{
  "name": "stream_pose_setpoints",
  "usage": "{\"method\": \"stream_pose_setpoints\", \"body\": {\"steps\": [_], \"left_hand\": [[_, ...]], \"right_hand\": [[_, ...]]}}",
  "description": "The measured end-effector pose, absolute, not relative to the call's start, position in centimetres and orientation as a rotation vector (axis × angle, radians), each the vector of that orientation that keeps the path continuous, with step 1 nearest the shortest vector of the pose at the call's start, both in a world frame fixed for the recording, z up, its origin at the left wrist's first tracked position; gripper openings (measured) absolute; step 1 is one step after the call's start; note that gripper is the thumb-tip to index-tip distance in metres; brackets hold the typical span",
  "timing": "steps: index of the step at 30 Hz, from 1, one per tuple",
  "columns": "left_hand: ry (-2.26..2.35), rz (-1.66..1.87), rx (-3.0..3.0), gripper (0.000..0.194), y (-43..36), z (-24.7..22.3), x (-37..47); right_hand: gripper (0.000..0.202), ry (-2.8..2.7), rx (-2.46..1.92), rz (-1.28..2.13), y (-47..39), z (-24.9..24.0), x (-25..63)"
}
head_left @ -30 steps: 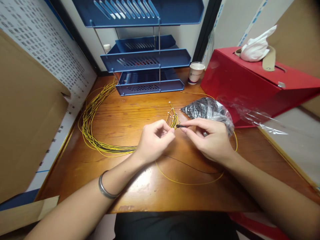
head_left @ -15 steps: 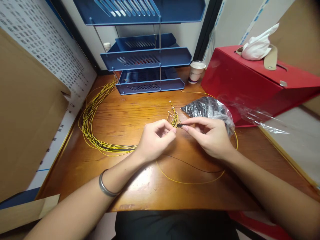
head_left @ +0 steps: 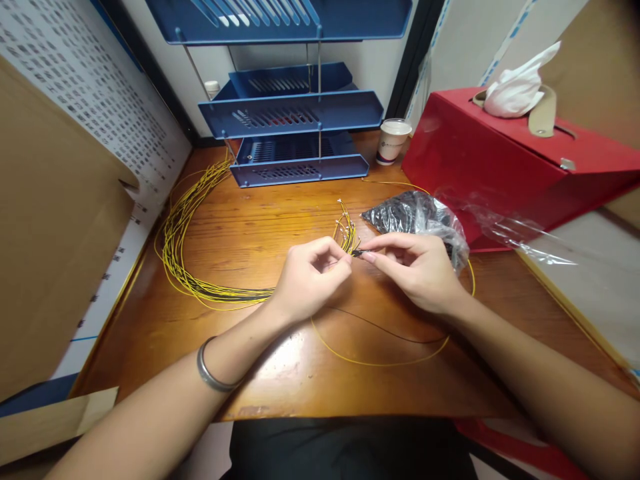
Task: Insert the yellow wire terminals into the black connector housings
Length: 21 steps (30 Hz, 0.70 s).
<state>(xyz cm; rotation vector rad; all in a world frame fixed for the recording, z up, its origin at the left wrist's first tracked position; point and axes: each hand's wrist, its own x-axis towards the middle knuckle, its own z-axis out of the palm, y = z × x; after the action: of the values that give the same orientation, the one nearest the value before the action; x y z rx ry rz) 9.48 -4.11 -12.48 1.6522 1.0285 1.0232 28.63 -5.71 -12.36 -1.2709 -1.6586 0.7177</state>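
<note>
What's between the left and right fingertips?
Head view: a small, slim black piece, pinched by the right hand, its exposed end toward the left hand.

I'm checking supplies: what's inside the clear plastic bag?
Inside the clear plastic bag are black contents, too indistinct to identify; the right hand covers part of its near side.

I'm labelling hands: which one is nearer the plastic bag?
The right hand, pinching a small black piece, overlaps the bag in view; the left hand, holding the wire bundle, is farther away.
</note>
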Motion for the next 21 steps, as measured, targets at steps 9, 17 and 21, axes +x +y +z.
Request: {"method": "stream_pose_setpoints", "body": {"steps": [9, 17, 21], "left_hand": [[1.060, 0.951, 1.697, 0.024, -3.98, -12.81, 9.43], [1.053, 0.994, 1.769, 0.023, -3.86, -13.01, 9.27], [1.059, 0.999, 1.740, 0.024, -3.79, -13.07, 9.32]], "right_hand": [[0.016, -1.679, -1.283, 0.647, -5.77, -12.75, 28.60], [0.015, -1.700, -1.258, 0.581, -5.77, -12.91, 28.50], [0.015, -1.695, -1.252, 0.539, -5.82, -12.87, 28.44]]}}
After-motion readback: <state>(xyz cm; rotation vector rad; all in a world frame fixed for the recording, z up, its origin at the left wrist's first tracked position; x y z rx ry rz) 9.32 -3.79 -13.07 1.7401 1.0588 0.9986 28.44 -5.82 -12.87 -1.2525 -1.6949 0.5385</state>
